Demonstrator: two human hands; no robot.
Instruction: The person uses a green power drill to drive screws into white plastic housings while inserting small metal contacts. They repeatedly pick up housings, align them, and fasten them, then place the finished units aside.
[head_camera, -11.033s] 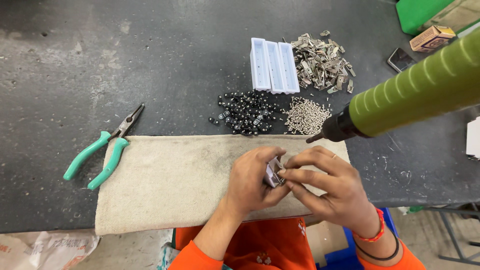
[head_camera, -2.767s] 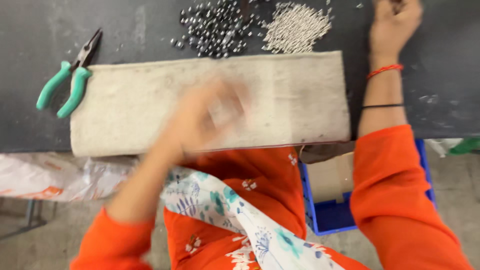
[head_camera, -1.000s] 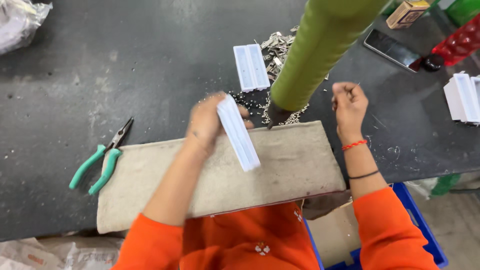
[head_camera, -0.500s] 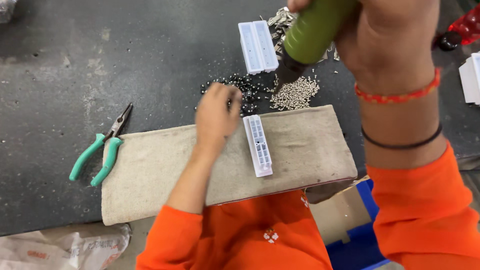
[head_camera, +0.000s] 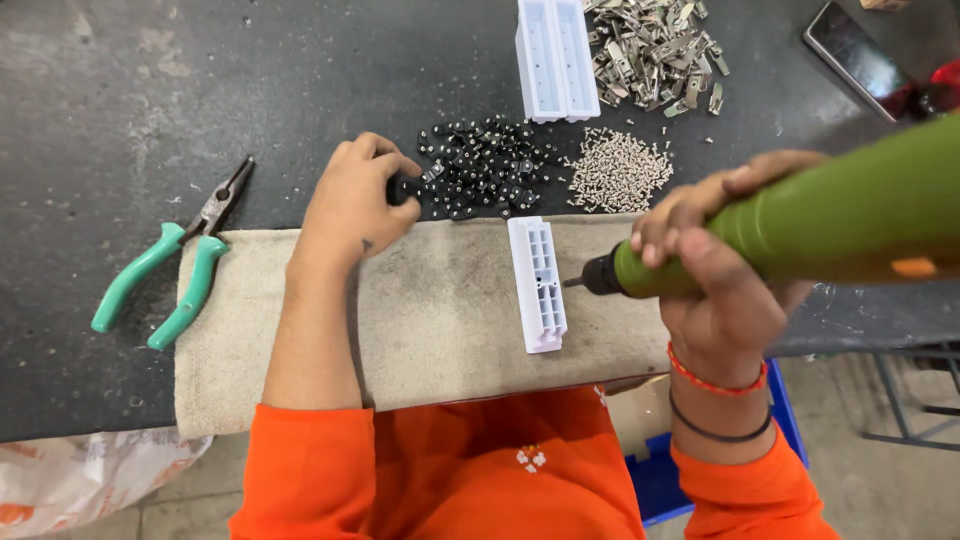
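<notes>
Half a second back the left hand rested beside the white plastic housing; now the left hand (head_camera: 355, 205) has reached to the far edge of the cloth, and the right hand (head_camera: 715, 265) has come down from high in view to bring the green electric screwdriver (head_camera: 800, 225) level with the work. Nearest the person, the beige cloth (head_camera: 430, 320) lies along the near edge of the dark workbench (head_camera: 150, 90), seemingly as a soft, non-slip pad. On it, right of centre, the white plastic housing (head_camera: 537, 283) lies lengthwise, open ribbed face up, so its holes are reachable. The right hand is wrapped tightly around the screwdriver's barrel, holding it nearly horizontal with the dark bit tip touching or just beside the housing's right edge. The left hand is curled, fingertips dipping into the near-left edge of the pile of small black parts (head_camera: 480, 170); whether it has pinched one I cannot tell. Just right of that pile sits a heap of silver screws (head_camera: 617, 172), both within easy reach. Left of the cloth lie green-handled pliers (head_camera: 170, 270), untouched. Farther off stand more white housings (head_camera: 553, 55) and a heap of metal clips (head_camera: 655, 45).
</notes>
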